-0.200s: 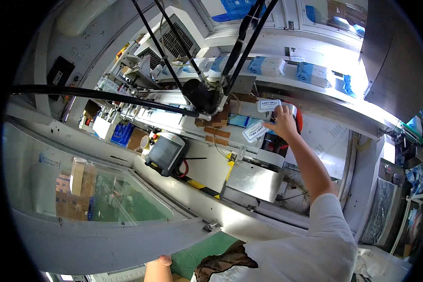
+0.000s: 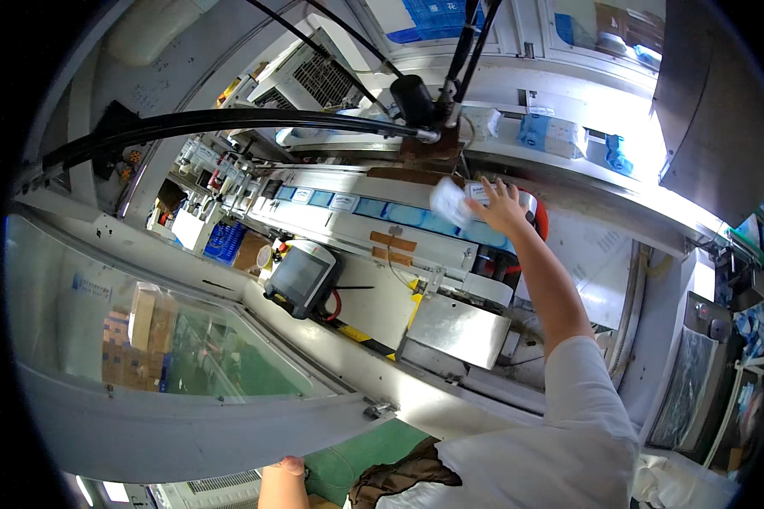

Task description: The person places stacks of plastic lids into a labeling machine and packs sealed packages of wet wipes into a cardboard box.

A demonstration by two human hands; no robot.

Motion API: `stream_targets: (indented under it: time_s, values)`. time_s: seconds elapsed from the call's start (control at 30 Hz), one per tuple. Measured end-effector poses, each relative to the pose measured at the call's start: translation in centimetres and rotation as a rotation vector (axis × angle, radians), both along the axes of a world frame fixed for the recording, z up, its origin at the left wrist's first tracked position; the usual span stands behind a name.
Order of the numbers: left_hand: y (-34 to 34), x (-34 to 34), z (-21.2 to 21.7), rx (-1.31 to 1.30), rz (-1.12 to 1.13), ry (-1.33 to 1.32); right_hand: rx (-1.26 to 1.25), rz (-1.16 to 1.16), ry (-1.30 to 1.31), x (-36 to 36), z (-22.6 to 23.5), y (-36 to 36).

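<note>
Your right hand [image 2: 502, 204] is stretched far into the machine, fingers spread apart, palm over a small white packet [image 2: 482, 192] on the belt [image 2: 373, 210]. A second white pack [image 2: 448, 202] sits just left of your fingertips, blurred, so you cannot tell whether you touch it. It looks tilted, long axis running from upper left to lower right across the belt line.

Your risk: the picker head [image 2: 416, 100] and its black arms hang right above your wrist; if they swing, they could strike you. With an open hand the pack could also slip.

Your left hand [image 2: 282, 472] grips the guard's [image 2: 187, 424] lower edge, thumb only showing.
</note>
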State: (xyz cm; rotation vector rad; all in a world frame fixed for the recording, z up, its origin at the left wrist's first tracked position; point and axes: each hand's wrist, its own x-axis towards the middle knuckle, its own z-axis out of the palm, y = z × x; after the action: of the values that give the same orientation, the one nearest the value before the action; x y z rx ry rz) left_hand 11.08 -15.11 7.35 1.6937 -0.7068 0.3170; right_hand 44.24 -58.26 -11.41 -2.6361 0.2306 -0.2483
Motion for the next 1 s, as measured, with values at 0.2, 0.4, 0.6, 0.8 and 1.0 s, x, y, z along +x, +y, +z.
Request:
stream_targets:
  time_s: [0.2, 0.4, 0.6, 0.8, 1.0]
  values:
    - [0.2, 0.4, -0.6, -0.057, -0.026, 0.012, -0.159, -0.009, 0.208, 3.5, 1.8, -3.3]
    - [-0.1, 0.1, -0.5, -0.034, 0.014, 0.010, 0.209, -0.080, 0.223, 3.9, -0.6, -5.7]
    - [-0.6, 1.3, -0.5, -0.011, 0.041, 0.003, 0.318, -0.189, -0.035, 4.2, -2.7, -8.2]
    - [-1.1, 0.2, -0.2, 0.038, 0.136, 0.009, 0.417, 0.040, 0.032, 3.4, -2.9, -7.1]
    - [-2.4, 0.3, 0.2, 0.097, 0.249, 0.025, 0.942, -0.378, -0.316, 6.2, -6.2, -12.4]
